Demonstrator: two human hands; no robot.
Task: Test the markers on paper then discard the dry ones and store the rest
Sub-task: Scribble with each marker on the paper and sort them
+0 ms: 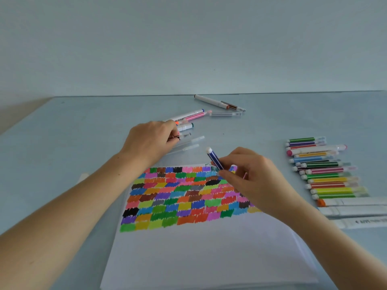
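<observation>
A white sheet of paper [201,252] lies in front of me, its upper half filled with several coloured test swatches. My right hand [253,181] pinches a dark blue striped marker [214,159] above the sheet's top edge, white end up; its tip is hidden by my fingers. My left hand [150,141] reaches past the paper's top left and grips a thin dark marker [173,138] among a loose cluster of markers [188,120].
A row of several capped markers [324,170] lies at the right, with thick white markers [356,210] below them. A white marker with a brown cap [211,101] and a clear cap [226,114] lie near the table's far edge [125,96]. Clear caps [191,143] rest beside my left hand.
</observation>
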